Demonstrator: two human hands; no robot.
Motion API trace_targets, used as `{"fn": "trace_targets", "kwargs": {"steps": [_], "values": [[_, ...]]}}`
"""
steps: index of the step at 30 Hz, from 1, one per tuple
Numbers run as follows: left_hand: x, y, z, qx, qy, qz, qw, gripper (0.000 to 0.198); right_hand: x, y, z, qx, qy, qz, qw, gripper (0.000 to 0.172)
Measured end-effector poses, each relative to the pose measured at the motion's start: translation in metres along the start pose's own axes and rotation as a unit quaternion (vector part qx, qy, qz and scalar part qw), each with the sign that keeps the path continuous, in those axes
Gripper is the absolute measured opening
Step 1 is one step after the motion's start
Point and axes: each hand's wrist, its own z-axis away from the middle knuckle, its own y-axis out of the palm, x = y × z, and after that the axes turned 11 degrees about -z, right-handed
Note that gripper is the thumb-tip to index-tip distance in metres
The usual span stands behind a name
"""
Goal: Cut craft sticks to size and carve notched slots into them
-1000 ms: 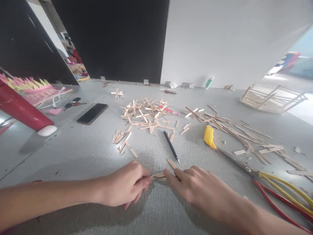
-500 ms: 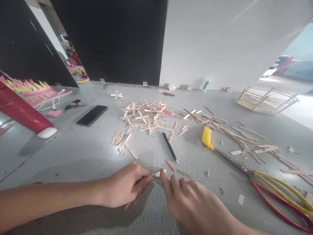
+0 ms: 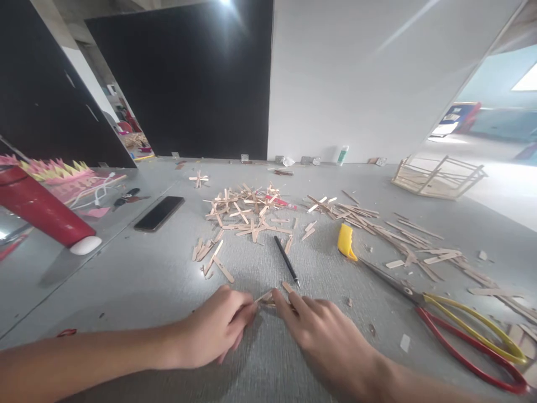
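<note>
a flat, tan wooden stick [image 3: 264, 296] sat between the left hand [image 3: 215, 327], pinching it, and the right hand [image 3: 325, 324], its grip hidden. steadying it seemed the step; next likely needed gentle fingers.

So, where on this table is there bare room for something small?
Bare patches: between the phone and left forearm, and between the black pen and yellow tool. Crowded: the central stick pile and loose sticks at right.

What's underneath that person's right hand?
At the edge of the right hand, a wooden stick runs to the left hand; a second stick pokes out on the far side. Whatever lies directly beneath is covered, so I can't tell.
</note>
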Motion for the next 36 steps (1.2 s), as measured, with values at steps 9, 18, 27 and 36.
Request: {"fn": "trace_targets", "kwargs": {"steps": [9, 18, 27, 36], "values": [[-0.009, -0.011, -0.007, -0.009, 0.055, 0.133, 0.99, 0.046, -0.01, -0.015, -0.015, -0.038, 0.205, -0.367, 0.906, 0.024], [-0.02, -0.003, 0.014, 0.058, 0.082, 0.223, 0.97, 0.044, 0.0, -0.021, -0.008, -0.092, 0.2, -0.436, 0.872, 0.028], [-0.024, -0.006, 0.018, -0.017, 0.075, 0.206, 0.976, 0.031, -0.008, -0.034, -0.004, 0.021, 0.128, -0.41, 0.903, 0.023], [-0.022, 0.0, 0.014, 0.097, 0.076, 0.306, 0.944, 0.031, -0.03, -0.06, -0.019, 0.105, 0.107, -0.384, 0.911, 0.027]]}}
